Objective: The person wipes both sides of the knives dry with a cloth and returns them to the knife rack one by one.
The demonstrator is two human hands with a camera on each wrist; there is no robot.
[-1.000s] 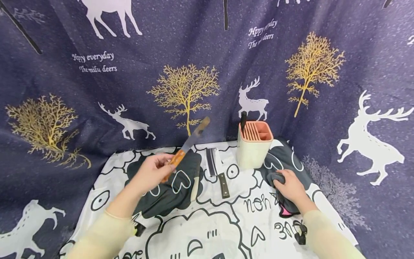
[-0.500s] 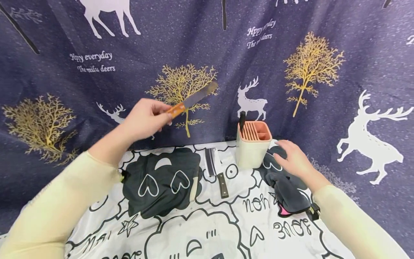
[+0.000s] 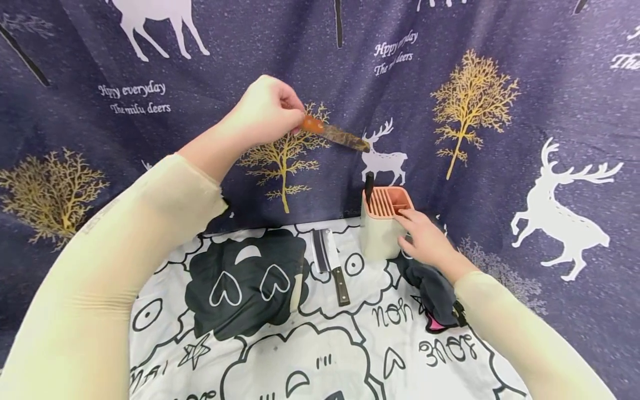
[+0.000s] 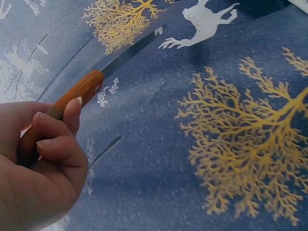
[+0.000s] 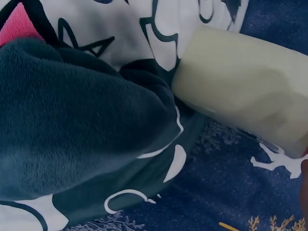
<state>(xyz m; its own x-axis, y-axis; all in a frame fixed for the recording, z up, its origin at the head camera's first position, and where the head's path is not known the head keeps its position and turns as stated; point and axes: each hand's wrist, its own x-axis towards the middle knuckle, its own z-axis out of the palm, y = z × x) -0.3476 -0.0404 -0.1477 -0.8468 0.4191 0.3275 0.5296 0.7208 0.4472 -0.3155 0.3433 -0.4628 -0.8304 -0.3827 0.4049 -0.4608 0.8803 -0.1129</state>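
Observation:
My left hand (image 3: 272,111) is raised in front of the curtain and grips a knife (image 3: 314,125) by its orange wooden handle. The blade points right and slightly down, above and left of the knife holder (image 3: 382,239). In the left wrist view, the fingers of the left hand (image 4: 53,159) curl round the handle. My right hand (image 3: 425,239) touches the front right corner of the holder's rim, fingers extended and thumb apart. This cream holder has an orange slotted top, and a black handle (image 3: 369,188) stands in one slot. Only a sliver of right hand shows in the right wrist view.
Left of the holder lies a cleaver (image 3: 330,266) with a dark riveted handle. Another knife with a pale handle (image 3: 297,291) lies left of the cleaver. A bunched dark towel (image 3: 434,291) lies right, below the right forearm. A blue patterned curtain (image 3: 210,72) hangs behind.
My left hand has risen and moved right with the knife, whose blade has swung from pointing up to slightly down. My right hand has left the towel and reached the holder's rim.

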